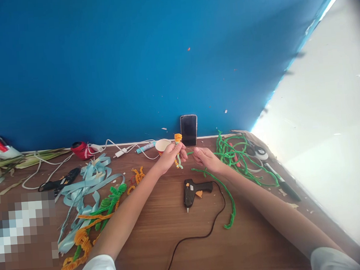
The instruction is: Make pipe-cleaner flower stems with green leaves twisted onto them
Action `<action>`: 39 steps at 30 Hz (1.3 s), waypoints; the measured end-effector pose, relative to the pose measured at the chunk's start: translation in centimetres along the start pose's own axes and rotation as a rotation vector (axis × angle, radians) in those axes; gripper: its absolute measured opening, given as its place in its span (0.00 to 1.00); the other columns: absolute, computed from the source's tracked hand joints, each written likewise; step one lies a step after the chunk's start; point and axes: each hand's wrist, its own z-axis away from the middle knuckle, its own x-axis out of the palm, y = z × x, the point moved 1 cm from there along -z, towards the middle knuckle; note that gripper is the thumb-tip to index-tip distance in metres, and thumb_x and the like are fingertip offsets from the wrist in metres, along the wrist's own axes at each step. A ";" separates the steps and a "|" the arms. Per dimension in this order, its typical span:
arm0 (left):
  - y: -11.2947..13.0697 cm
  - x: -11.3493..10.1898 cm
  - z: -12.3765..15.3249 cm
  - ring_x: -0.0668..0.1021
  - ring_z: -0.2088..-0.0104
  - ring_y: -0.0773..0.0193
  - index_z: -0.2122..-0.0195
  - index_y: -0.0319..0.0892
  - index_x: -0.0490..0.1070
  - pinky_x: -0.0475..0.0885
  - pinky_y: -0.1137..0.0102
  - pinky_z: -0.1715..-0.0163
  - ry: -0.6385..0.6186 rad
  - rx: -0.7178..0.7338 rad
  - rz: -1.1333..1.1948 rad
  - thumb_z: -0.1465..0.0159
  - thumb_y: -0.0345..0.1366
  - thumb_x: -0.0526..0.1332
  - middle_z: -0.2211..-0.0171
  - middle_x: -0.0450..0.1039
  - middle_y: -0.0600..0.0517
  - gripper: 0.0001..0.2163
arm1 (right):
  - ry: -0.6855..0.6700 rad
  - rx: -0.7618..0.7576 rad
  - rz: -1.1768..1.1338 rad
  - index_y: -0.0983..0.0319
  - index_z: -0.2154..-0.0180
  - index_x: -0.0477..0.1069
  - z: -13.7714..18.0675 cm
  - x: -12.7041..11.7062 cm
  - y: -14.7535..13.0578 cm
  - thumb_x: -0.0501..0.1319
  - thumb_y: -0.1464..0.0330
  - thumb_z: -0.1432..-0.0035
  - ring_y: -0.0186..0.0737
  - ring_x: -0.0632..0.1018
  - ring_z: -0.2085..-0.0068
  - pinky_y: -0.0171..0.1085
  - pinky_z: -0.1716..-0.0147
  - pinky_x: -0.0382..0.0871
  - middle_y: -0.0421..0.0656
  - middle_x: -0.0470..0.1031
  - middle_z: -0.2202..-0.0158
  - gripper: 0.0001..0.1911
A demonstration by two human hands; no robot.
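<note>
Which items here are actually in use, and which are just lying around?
In use: orange pipe-cleaner flower in left hand; green strand pinched by right hand.
Lying about: glue gun, phone, paper cup, blue ribbon, green pipe-cleaner pile.

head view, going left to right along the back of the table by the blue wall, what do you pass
dried green stalks, red roll, white charger plug, teal tube, paper cup, orange pipe-cleaner piece, phone, green pipe-cleaner tangle
</note>
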 end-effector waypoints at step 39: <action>-0.4 -0.1 -0.2 0.73 0.77 0.70 0.63 0.39 0.62 0.68 0.74 0.74 0.049 0.011 0.025 0.36 0.50 0.54 0.76 0.71 0.54 0.17 | 0.073 -0.031 0.069 0.60 0.75 0.58 0.0 -0.2 1.1 0.47 0.50 0.36 0.31 0.61 0.79 0.34 0.77 0.56 0.35 0.59 0.82 0.24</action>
